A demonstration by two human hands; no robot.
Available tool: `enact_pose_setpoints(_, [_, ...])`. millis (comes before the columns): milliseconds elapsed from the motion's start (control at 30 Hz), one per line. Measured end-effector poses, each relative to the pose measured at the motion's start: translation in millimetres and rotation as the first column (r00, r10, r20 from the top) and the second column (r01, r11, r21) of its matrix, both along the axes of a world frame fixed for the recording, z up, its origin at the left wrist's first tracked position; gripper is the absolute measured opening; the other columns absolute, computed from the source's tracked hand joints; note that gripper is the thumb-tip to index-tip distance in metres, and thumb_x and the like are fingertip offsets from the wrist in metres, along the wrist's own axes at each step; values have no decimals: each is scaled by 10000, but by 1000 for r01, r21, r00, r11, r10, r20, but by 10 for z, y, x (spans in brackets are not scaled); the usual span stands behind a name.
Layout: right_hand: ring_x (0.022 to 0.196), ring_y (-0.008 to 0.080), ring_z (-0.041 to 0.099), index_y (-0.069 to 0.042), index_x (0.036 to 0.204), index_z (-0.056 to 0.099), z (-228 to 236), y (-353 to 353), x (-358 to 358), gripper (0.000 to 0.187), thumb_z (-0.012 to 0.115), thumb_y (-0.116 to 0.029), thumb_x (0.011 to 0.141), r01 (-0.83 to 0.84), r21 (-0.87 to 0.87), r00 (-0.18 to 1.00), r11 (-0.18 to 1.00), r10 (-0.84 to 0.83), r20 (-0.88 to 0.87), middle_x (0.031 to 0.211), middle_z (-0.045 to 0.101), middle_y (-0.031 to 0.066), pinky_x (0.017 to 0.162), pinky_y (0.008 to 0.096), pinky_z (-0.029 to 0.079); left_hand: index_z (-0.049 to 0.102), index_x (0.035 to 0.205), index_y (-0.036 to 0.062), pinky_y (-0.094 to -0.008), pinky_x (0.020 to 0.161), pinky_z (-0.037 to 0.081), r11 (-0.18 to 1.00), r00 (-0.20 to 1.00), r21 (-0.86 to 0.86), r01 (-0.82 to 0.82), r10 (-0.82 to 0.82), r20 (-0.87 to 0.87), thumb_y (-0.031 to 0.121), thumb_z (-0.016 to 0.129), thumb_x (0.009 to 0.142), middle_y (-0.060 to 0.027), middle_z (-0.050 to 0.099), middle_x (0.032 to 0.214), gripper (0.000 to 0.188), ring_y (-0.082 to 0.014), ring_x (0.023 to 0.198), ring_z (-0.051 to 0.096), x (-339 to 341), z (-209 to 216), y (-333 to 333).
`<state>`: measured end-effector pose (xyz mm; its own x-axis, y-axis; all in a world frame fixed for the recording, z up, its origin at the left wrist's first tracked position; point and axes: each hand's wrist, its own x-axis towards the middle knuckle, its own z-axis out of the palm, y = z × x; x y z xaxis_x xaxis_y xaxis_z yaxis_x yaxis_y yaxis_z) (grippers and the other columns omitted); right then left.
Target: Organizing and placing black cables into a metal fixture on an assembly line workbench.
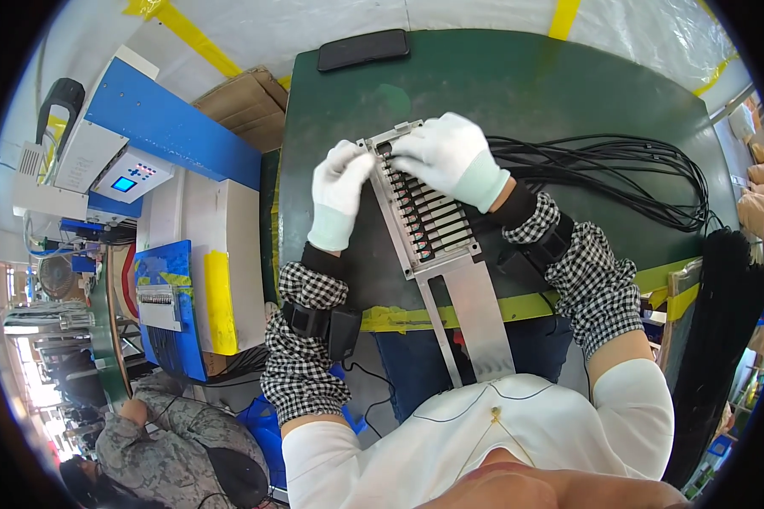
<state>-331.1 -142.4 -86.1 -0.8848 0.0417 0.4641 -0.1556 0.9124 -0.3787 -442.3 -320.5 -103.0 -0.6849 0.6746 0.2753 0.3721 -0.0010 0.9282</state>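
Observation:
A long metal fixture lies slantwise across the green table, its flat metal handle plate reaching over the near edge towards me. Black cable ends with small connectors sit side by side in its slots. Both my hands wear white gloves and work at the fixture's far end. My left hand is closed in a pinch beside the far left corner; whatever is in its fingers is hidden. My right hand bends over the far slots with its fingers closed, covering what they grip. Black cables trail away to its right.
A black phone lies at the table's far edge. On the left stands a blue and white machine with a small lit screen, and a similar fixture rests on its blue plate. Another person sits at lower left. Black strands hang at right.

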Motion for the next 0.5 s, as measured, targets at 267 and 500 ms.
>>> enact_pose_setpoints(267, [805, 274, 640, -144, 908, 717, -149, 368, -76, 127, 652, -248, 875, 42, -336, 998, 941, -57, -37, 827, 675, 42, 760, 379, 513, 645, 829, 66, -364, 737, 471, 926, 915, -259, -273, 167, -367, 181, 642, 869, -93, 616, 851, 121, -256, 770, 584, -72, -179, 4])
enact_pose_setpoints(500, [838, 247, 619, -152, 935, 706, -299, 407, -119, 131, 618, -239, 891, 175, 60, 984, 983, -172, -46, 845, 639, 21, 761, 368, 495, 648, 930, 91, -379, 775, 506, 913, 918, -271, -306, 207, -338, 204, 655, 851, -83, 630, 902, 138, -253, 857, 619, -68, -210, 43])
